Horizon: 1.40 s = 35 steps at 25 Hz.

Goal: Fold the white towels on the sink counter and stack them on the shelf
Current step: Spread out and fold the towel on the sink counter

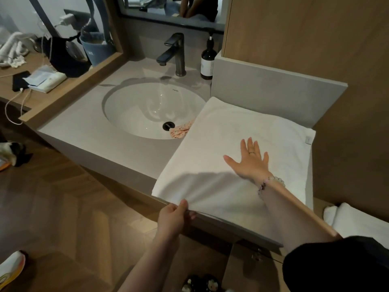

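Note:
A white towel (221, 140) lies spread flat on the grey sink counter (94, 133), right of the basin, its near edge hanging over the counter's front. My right hand (249, 160) rests flat on the towel with fingers spread straight. My left hand (174, 216) pinches the towel's near edge at the counter front and pulls it taut. Another white towel (357, 220) lies folded on a lower wooden surface at the right.
The round basin (147, 110) holds a small pink cloth (181, 130) beside the drain. A dark tap (174, 53) and a soap bottle (207, 60) stand behind it. A wooden desk (12, 70) at the left carries cables, a bag and cloths. Wooden wall at the right.

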Each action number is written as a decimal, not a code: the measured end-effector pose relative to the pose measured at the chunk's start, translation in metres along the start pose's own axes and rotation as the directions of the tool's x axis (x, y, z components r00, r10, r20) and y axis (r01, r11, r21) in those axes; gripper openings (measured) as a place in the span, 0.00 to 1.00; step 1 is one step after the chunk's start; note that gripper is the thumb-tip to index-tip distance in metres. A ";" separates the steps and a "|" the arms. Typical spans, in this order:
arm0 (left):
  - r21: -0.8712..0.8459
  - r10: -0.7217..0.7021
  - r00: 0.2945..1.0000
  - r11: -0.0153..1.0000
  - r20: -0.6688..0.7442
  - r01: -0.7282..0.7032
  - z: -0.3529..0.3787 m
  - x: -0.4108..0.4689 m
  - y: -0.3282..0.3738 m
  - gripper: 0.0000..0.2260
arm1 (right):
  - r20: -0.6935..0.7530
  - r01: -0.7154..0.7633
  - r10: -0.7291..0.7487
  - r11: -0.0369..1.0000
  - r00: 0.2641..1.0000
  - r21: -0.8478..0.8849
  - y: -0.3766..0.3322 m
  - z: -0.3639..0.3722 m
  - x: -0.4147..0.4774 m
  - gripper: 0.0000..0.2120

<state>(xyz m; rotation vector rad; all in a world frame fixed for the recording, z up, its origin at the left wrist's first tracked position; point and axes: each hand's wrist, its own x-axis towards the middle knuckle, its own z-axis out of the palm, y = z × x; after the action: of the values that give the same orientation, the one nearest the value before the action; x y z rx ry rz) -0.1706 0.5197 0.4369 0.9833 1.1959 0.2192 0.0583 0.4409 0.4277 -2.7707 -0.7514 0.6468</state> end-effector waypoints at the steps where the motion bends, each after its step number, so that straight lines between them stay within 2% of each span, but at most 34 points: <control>1: -0.020 -0.005 1.000 1.000 0.001 0.005 -0.001 0.000 0.003 0.11 | 0.031 0.006 -0.005 1.000 0.999 -0.013 0.002 -0.002 0.003 0.41; 3: -0.032 0.004 1.000 0.999 0.008 -0.004 -0.001 0.000 0.001 0.10 | 0.083 0.030 -0.032 0.999 0.996 0.028 0.004 -0.006 0.007 0.38; 4: -0.035 0.012 1.000 0.999 0.018 -0.011 -0.001 -0.001 -0.002 0.10 | 0.066 0.051 -0.058 0.992 0.996 0.111 0.007 -0.008 0.007 0.36; 5: -0.048 0.023 0.999 0.999 0.043 -0.021 0.001 -0.002 -0.005 0.10 | -0.015 0.056 -0.054 0.966 0.998 0.254 0.012 -0.013 0.004 0.34; 6: -0.071 0.021 0.997 0.997 0.077 -0.016 0.004 -0.004 -0.010 0.09 | -0.159 0.041 0.028 0.910 0.987 0.412 0.019 -0.019 -0.003 0.31; 7: -0.091 -0.002 0.994 0.996 0.114 0.013 0.011 -0.008 -0.016 0.09 | -0.312 0.000 0.199 0.843 0.929 0.538 0.035 -0.025 -0.008 0.29; 8: -0.098 -0.040 0.988 0.994 0.147 0.054 0.018 -0.013 -0.022 0.08 | -0.400 -0.080 0.388 0.793 0.831 0.604 0.052 -0.033 -0.015 0.26; 9: -0.099 -0.078 0.981 0.990 0.178 0.097 0.028 -0.019 -0.028 0.08 | -0.407 -0.203 0.527 0.762 0.746 0.615 0.071 -0.041 -0.023 0.24; 10: -0.099 -0.116 0.972 0.985 0.203 0.138 0.038 -0.024 -0.033 0.09 | -0.354 -0.327 0.601 0.738 0.716 0.590 0.086 -0.048 -0.031 0.23; 11: -0.106 -0.149 0.964 0.979 0.222 0.176 0.047 -0.030 -0.036 0.10 | -0.281 -0.404 0.620 0.728 0.732 0.554 0.097 -0.051 -0.036 0.21; 13: -0.104 -0.189 0.954 0.970 0.234 0.218 0.064 -0.036 -0.039 0.10 | -0.169 -0.407 0.592 0.707 0.788 0.578 0.108 -0.057 -0.038 0.18; 16: -0.090 -0.185 0.961 0.974 0.206 0.207 0.076 -0.039 -0.041 0.10 | 0.012 -0.441 0.610 0.559 0.792 0.702 0.112 -0.065 -0.032 0.25; 17: -0.080 -0.182 0.963 0.976 0.200 0.201 0.078 -0.040 -0.043 0.10 | 0.072 -0.456 0.593 0.532 0.802 0.714 0.114 -0.068 -0.031 0.26; 18: -0.068 -0.180 0.964 0.978 0.198 0.196 0.079 -0.041 -0.044 0.10 | 0.107 -0.459 0.563 0.533 0.819 0.711 0.117 -0.068 -0.028 0.23; 20: -0.009 -0.165 0.970 0.986 0.176 0.169 0.079 -0.041 -0.044 0.10 | 0.093 -0.456 0.550 0.573 0.830 0.681 0.119 -0.067 -0.026 0.16; 23: 0.140 -0.078 0.993 0.988 0.093 0.064 0.070 -0.030 -0.045 0.13 | -0.075 -0.409 0.537 0.718 0.840 0.563 0.126 -0.063 -0.026 0.17; 26: 0.188 -0.024 0.997 0.982 0.069 0.010 0.062 -0.024 -0.043 0.15 | -0.128 -0.364 0.483 0.786 0.866 0.500 0.131 -0.059 -0.031 0.17; 28: 0.141 -0.035 0.994 0.990 0.101 0.020 0.064 -0.031 -0.044 0.13 | -0.159 -0.324 0.466 0.785 0.870 0.528 0.132 -0.056 -0.035 0.14; 31: -0.025 -0.156 0.955 0.986 0.253 0.168 0.075 -0.052 -0.048 0.09 | -0.129 -0.345 0.470 0.784 0.873 0.517 0.133 -0.056 -0.047 0.19; 33: 0.024 -0.228 0.917 0.972 0.326 0.233 0.090 -0.063 -0.057 0.09 | -0.026 -0.386 0.473 0.749 0.880 0.539 0.135 -0.055 -0.057 0.23; 35: 0.124 -0.285 0.884 0.959 0.371 0.257 0.109 -0.072 -0.065 0.10 | 0.070 -0.404 0.470 0.662 0.880 0.631 0.133 -0.052 -0.069 0.22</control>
<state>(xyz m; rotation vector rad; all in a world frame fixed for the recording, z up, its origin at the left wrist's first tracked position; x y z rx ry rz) -0.1283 0.3799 0.4405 0.8587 0.9655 -0.2349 0.0866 0.2882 0.4591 -2.2953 0.1839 0.6726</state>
